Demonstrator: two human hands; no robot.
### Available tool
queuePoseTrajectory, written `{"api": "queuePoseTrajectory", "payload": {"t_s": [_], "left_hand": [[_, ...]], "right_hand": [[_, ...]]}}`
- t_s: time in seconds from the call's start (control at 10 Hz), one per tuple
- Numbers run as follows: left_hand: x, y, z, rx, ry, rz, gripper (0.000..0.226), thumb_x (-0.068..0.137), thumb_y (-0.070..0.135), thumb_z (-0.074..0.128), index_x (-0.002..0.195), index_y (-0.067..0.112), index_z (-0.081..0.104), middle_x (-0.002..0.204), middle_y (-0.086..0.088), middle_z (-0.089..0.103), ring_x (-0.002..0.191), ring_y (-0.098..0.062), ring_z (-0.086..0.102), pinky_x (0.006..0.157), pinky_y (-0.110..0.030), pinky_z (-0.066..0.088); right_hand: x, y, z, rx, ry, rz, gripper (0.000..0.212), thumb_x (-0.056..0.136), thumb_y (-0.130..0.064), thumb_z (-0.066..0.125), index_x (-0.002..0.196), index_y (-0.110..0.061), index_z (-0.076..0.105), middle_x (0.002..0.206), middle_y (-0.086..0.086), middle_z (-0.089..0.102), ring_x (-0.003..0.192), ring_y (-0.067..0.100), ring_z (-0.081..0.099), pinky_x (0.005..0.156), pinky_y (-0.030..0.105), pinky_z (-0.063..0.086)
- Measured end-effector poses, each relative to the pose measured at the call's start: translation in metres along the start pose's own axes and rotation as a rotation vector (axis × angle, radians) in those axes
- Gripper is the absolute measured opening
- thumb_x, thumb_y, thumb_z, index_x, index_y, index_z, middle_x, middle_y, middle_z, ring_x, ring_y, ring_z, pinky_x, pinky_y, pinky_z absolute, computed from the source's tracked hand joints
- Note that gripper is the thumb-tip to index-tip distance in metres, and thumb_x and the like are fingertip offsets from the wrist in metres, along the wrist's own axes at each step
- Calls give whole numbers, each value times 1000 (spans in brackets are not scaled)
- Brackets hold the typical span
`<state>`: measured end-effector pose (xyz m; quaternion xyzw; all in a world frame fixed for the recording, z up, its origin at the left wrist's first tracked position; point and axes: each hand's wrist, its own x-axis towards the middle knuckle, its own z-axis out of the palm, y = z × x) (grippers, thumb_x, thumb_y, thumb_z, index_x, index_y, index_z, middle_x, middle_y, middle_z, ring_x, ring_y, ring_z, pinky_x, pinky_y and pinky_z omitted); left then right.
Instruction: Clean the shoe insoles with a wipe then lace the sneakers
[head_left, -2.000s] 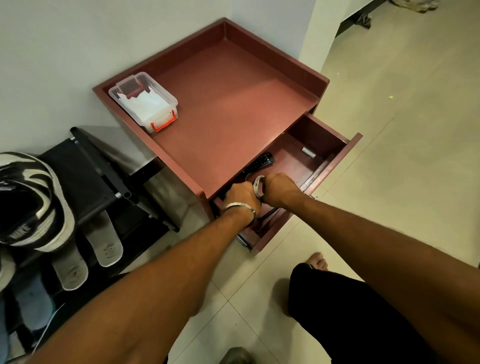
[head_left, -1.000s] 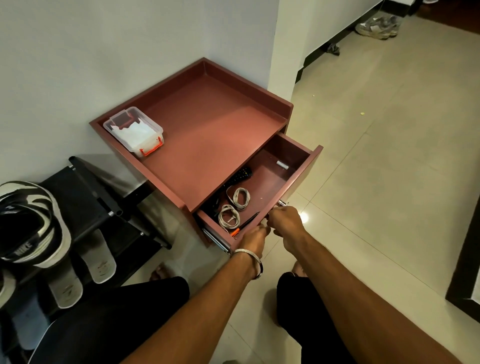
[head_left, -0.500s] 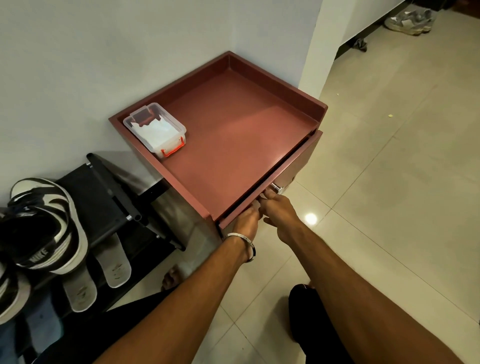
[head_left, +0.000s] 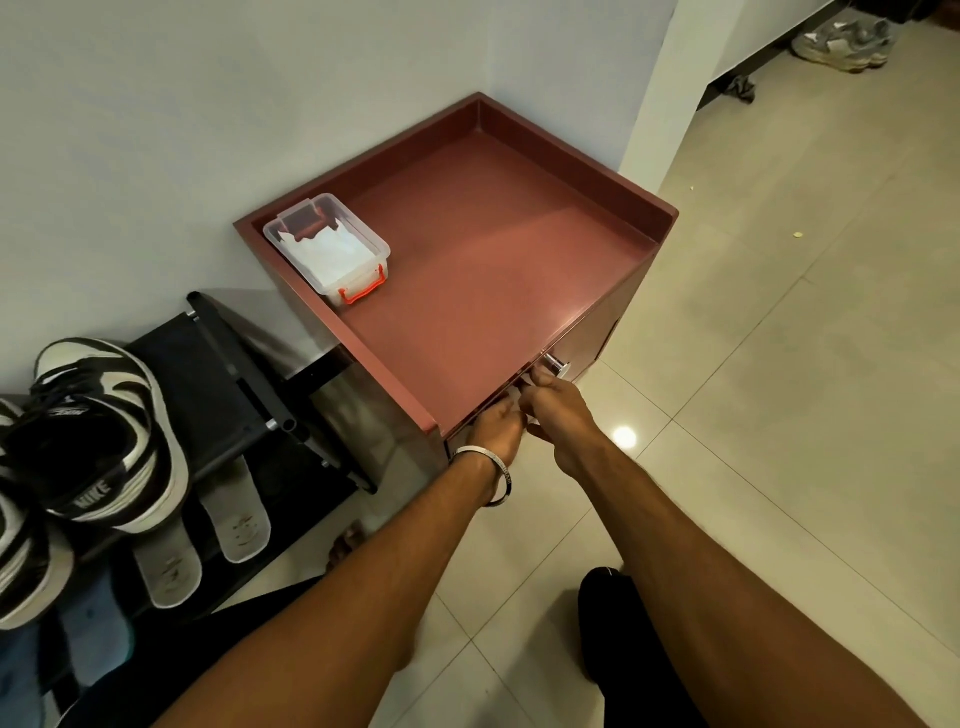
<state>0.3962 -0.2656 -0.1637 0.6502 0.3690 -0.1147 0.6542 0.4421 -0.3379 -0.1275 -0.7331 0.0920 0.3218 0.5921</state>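
At the cabinet's (head_left: 483, 291) front edge, both hands meet at the shut drawer; the left hand (head_left: 496, 423) and right hand (head_left: 563, 410) curl together, their contents hidden. Best keep any laces bunched while turning to the sneakers (head_left: 98, 441) and insoles (head_left: 236, 519) on the rack.

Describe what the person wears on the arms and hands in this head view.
Both forearms are bare, with no sleeves in view and no gloves. The left hand has a thin silver metal bangle round its wrist, with small dark lettering on its rim that is too small to read. The right hand and its wrist carry nothing; no rings can be made out on either hand.
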Motion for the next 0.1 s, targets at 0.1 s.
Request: {"api": "queuePoseTrajectory", "payload": {"t_s": [0.1], "left_hand": [[-4, -8, -6, 80, 29, 57, 45, 91, 21, 53, 136, 16, 54, 139, -5, 56, 125, -23, 53, 108, -43, 42]], "right_hand": [[-7, 4, 0, -81, 32, -107, 34, 93, -4, 52, 120, -17, 67, 103, -11, 65, 103, 17, 59, 96, 40, 52]]}}
